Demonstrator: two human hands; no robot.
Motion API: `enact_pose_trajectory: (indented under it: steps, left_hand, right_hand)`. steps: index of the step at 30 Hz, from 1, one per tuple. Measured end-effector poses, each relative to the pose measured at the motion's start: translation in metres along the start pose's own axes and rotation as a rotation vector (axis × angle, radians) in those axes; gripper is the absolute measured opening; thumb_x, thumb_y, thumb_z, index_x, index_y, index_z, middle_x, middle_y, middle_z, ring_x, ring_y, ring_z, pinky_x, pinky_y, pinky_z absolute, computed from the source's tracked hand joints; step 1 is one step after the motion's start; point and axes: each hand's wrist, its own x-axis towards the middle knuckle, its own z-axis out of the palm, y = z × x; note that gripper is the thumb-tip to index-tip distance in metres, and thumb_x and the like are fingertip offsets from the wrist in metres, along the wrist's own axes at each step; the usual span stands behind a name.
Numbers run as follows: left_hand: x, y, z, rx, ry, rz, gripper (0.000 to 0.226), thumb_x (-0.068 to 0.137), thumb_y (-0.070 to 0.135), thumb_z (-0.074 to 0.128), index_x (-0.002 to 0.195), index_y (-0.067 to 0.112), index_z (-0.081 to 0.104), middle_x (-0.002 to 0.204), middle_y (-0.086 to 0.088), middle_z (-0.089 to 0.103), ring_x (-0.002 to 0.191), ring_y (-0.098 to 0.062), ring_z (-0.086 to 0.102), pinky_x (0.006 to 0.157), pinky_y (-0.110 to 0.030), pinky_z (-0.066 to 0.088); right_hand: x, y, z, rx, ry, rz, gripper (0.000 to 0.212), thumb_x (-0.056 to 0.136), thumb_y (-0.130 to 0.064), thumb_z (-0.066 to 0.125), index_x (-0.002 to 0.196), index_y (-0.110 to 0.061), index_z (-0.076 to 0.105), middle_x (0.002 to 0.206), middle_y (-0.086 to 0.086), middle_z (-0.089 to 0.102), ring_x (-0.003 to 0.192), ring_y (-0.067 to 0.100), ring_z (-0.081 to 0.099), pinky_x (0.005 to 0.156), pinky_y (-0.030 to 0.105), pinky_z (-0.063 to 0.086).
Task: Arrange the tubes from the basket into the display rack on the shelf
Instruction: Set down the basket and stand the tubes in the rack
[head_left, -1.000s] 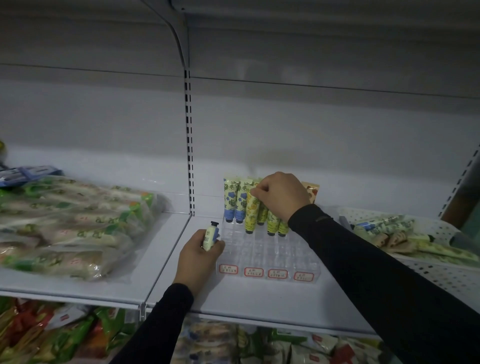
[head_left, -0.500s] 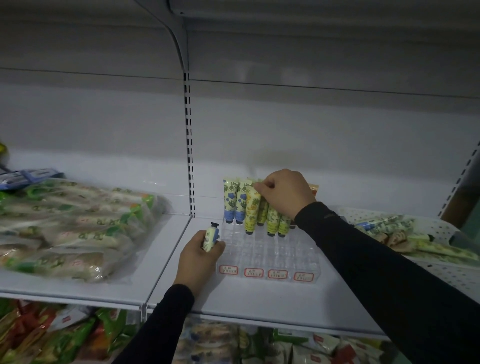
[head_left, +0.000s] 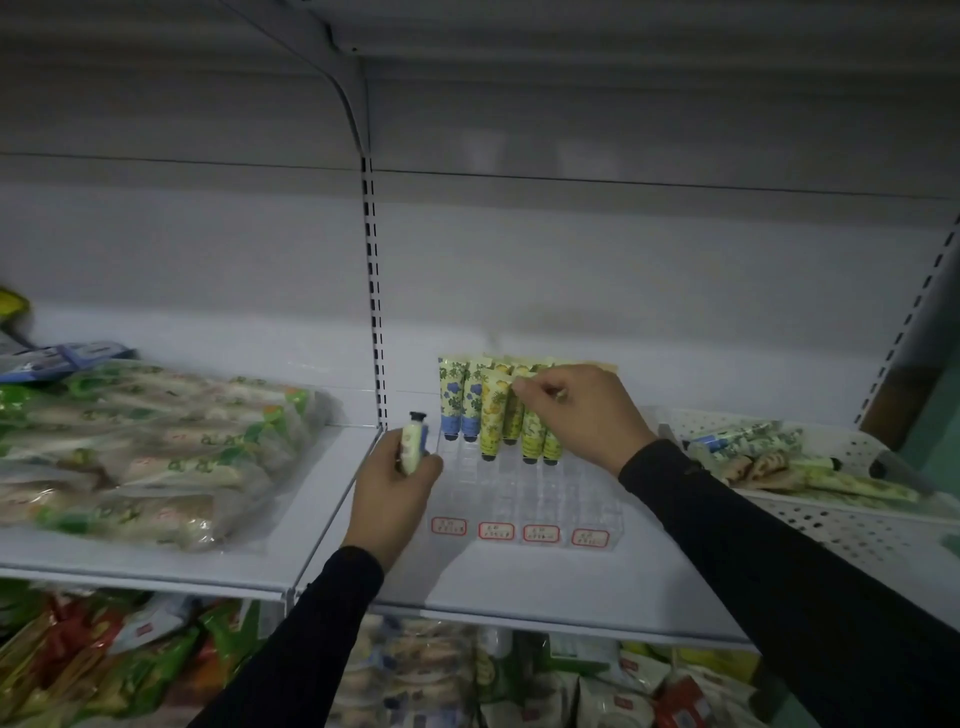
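1. The clear rack sits on the white shelf, just below the middle of the view. Its back rows hold tubes standing cap-down: 2 blue-flowered tubes at the left and about 4 yellow-green tubes beside them. More may stand behind the right hand, but that part is hidden.

2. The right hand is at the tops of the yellow-green tubes, its thumb and forefinger pinching the crimped end of one of them. It looks like this tube is being seated or straightened in its slot.

3. The left hand, at 9 o'clock from the rack and touching its left edge, has its fingers wrapped around a small pale tube, held upright with the black cap at 12 o'clock.

4. The white perforated basket lies at 3 o'clock from the rack, on the same shelf. Several tubes are lying in it in a loose pile; the exact count is hard to tell in the dim light.

5. As a judgement, the task is in its early part: only the back rows are filled, while the front rows above the 4 red labels look empty. What is left is the held tube, the basket pile, and most of the slots.
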Motion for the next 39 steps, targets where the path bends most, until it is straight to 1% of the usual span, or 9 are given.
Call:
enact_pose_trajectory:
  steps: [2, 5, 9, 17, 22, 27, 31, 35, 39]
  left_hand:
    - [-0.005, 0.019, 0.003, -0.071, -0.097, 0.004, 0.009, 0.091, 0.008, 0.058, 0.092, 0.017, 0.060, 0.074, -0.004, 0.049, 0.066, -0.017, 0.044, 0.060, -0.034, 0.039]
    - [-0.017, 0.041, 0.010, -0.138, -0.256, 0.026, 0.023, 0.090, 0.007, 0.065, 0.098, 0.028, 0.065, 0.075, 0.003, 0.062, 0.067, -0.012, 0.053, 0.063, -0.030, 0.047]
    - [-0.027, 0.055, 0.018, -0.152, -0.386, 0.024, 0.031, 0.081, 0.005, 0.075, 0.105, 0.024, 0.071, 0.079, -0.005, 0.068, 0.065, -0.013, 0.056, 0.060, -0.027, 0.046]
    - [-0.034, 0.061, 0.020, -0.162, -0.442, -0.194, 0.028, 0.082, 0.014, 0.077, 0.102, 0.008, 0.059, 0.082, -0.014, 0.070, 0.065, -0.018, 0.062, 0.060, -0.032, 0.049]
    - [-0.031, 0.058, 0.013, -0.359, -0.470, -0.272, 0.017, 0.088, 0.009, 0.067, 0.104, 0.005, 0.068, 0.088, -0.011, 0.068, 0.071, -0.021, 0.062, 0.065, -0.030, 0.052]
    - [-0.025, 0.057, 0.007, -0.611, -0.319, -0.262, 0.015, 0.088, -0.006, 0.060, 0.099, 0.001, 0.067, 0.092, -0.011, 0.073, 0.075, -0.016, 0.067, 0.069, -0.022, 0.056]
    - [-0.022, 0.055, 0.008, -0.617, -0.214, -0.253, 0.012, 0.090, 0.002, 0.062, 0.080, 0.007, 0.065, 0.065, 0.001, 0.065, 0.068, -0.013, 0.062, 0.071, -0.022, 0.055]
    - [-0.018, 0.048, 0.005, -0.596, -0.186, -0.244, 0.022, 0.089, 0.008, 0.066, 0.068, 0.013, 0.063, 0.065, 0.000, 0.061, 0.069, -0.015, 0.059, 0.073, -0.027, 0.052]
    - [-0.015, 0.044, 0.002, -0.583, -0.176, -0.240, 0.027, 0.089, 0.009, 0.068, 0.064, 0.017, 0.062, 0.066, -0.002, 0.057, 0.070, -0.017, 0.058, 0.072, -0.029, 0.051]
  right_hand:
    - [-0.012, -0.003, 0.001, 0.115, -0.064, 0.025, 0.034, 0.097, -0.043, 0.052, 0.099, -0.018, 0.074, 0.092, -0.017, 0.066, 0.081, -0.006, 0.057, 0.071, 0.012, 0.041]
    - [-0.029, -0.009, 0.001, 0.249, -0.144, 0.078, 0.038, 0.095, -0.049, 0.051, 0.107, -0.020, 0.071, 0.091, -0.011, 0.068, 0.077, 0.003, 0.063, 0.073, 0.025, 0.051]
    - [-0.044, -0.013, -0.004, 0.429, -0.217, 0.140, 0.033, 0.094, -0.044, 0.057, 0.110, -0.019, 0.070, 0.092, -0.006, 0.070, 0.070, 0.005, 0.065, 0.061, 0.022, 0.053]
    - [-0.052, -0.006, -0.016, 0.815, -0.270, 0.327, 0.015, 0.090, -0.013, 0.066, 0.104, -0.010, 0.065, 0.090, 0.008, 0.071, 0.076, 0.015, 0.067, 0.071, 0.022, 0.057]
    - [-0.048, 0.004, -0.011, 1.025, -0.102, 0.516, 0.019, 0.092, -0.011, 0.063, 0.104, 0.003, 0.063, 0.088, 0.013, 0.068, 0.075, 0.019, 0.066, 0.073, 0.025, 0.059]
    - [-0.052, 0.010, -0.005, 0.939, -0.152, 0.594, 0.031, 0.095, -0.024, 0.060, 0.107, 0.005, 0.064, 0.095, 0.019, 0.068, 0.074, 0.020, 0.066, 0.069, 0.026, 0.059]
    - [-0.058, 0.004, 0.002, 0.884, -0.233, 0.589, 0.034, 0.096, -0.028, 0.058, 0.107, 0.004, 0.064, 0.092, 0.020, 0.069, 0.076, 0.024, 0.069, 0.073, 0.028, 0.060]
    - [-0.058, 0.003, 0.007, 0.769, -0.378, 0.551, 0.035, 0.097, -0.032, 0.056, 0.110, -0.001, 0.064, 0.099, 0.019, 0.070, 0.086, 0.026, 0.070, 0.081, 0.032, 0.059]
    - [-0.060, 0.002, 0.011, 0.640, -0.440, 0.409, 0.033, 0.093, -0.032, 0.061, 0.110, -0.005, 0.066, 0.105, 0.014, 0.070, 0.088, 0.021, 0.070, 0.078, 0.026, 0.059]
